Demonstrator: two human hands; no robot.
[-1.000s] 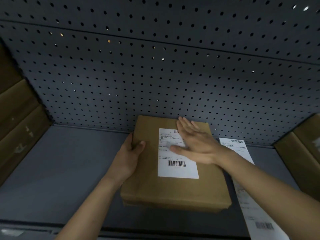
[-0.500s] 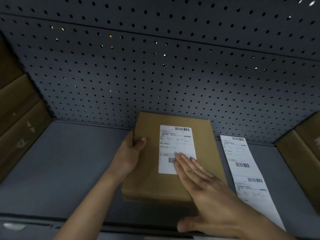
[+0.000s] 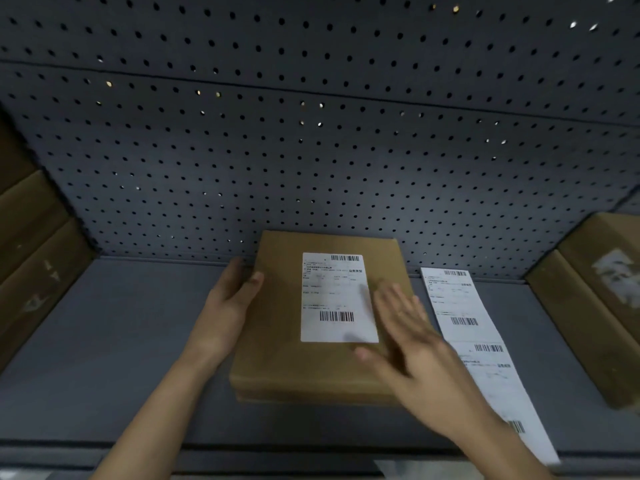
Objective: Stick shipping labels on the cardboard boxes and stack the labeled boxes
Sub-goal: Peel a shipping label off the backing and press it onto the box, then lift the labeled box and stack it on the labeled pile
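Observation:
A flat brown cardboard box (image 3: 277, 341) lies on the grey shelf (image 3: 114, 341), its far edge against the pegboard. A white shipping label (image 3: 336, 296) with two barcodes is stuck on its top. My left hand (image 3: 228, 306) grips the box's left edge, thumb on top. My right hand (image 3: 412, 344) is flat and blurred, fingers spread, over the box's right part beside the label. A strip of further white labels (image 3: 474, 341) lies on the shelf just right of the box.
Stacks of brown cardboard boxes stand at the left (image 3: 31, 265) and at the right (image 3: 595, 306) of the shelf. A dark perforated pegboard (image 3: 311, 150) forms the back wall. The shelf's front edge (image 3: 242, 448) runs along the bottom.
My right hand slid down over the label from its top, then moved up and right to the box's right side. The left hand kept its hold on the box's edge.

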